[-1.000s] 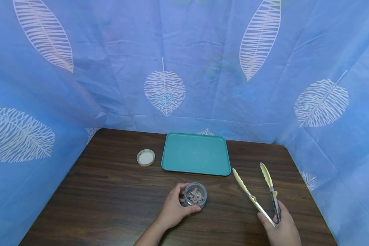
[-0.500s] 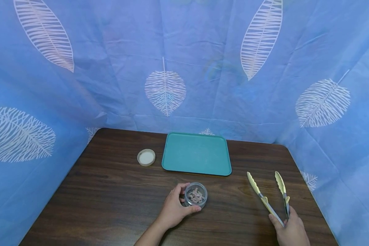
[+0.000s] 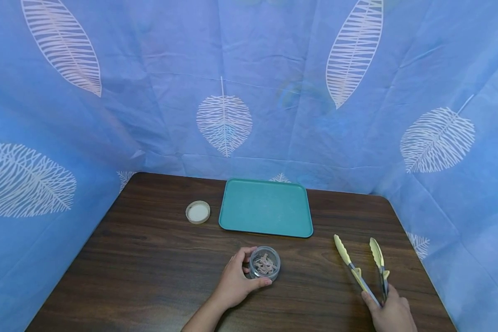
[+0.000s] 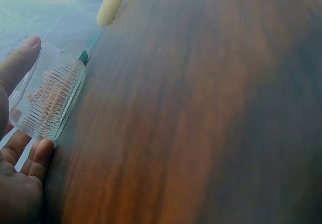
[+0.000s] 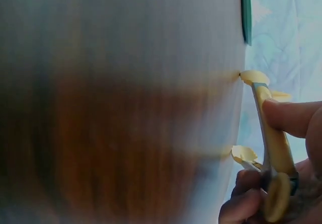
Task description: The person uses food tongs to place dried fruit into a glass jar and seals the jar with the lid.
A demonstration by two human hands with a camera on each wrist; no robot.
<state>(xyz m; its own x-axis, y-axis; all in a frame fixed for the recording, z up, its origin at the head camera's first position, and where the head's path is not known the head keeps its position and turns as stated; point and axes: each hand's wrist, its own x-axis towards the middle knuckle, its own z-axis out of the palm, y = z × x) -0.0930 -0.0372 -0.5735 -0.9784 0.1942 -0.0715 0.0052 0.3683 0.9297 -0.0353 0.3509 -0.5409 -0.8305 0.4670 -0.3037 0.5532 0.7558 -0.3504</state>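
My left hand (image 3: 234,284) grips a clear ribbed jar (image 3: 265,263) from its left side, thumb at the near side and fingers at the far side. Inside the jar lie several small pinkish-brown pieces, whose kind I cannot tell. In the left wrist view the jar (image 4: 53,95) stands on the table between thumb and fingers. At the right, my right hand (image 3: 392,311) holds yellow-tipped metal tongs (image 3: 358,274) near their hinge end. The tongs' arms are spread apart with nothing between them. In the right wrist view the thumb lies along one arm of the tongs (image 5: 275,143).
A teal rectangular tray (image 3: 266,207) lies at the back middle of the dark wooden table (image 3: 141,258). Left of it is a round lid (image 3: 198,212) with a whitish inside. Blue leaf-patterned cloth (image 3: 269,120) hangs behind and along both sides.
My right hand has moved right and a little toward me with the tongs, mostly in the first half second. The left hand and jar stay in place.
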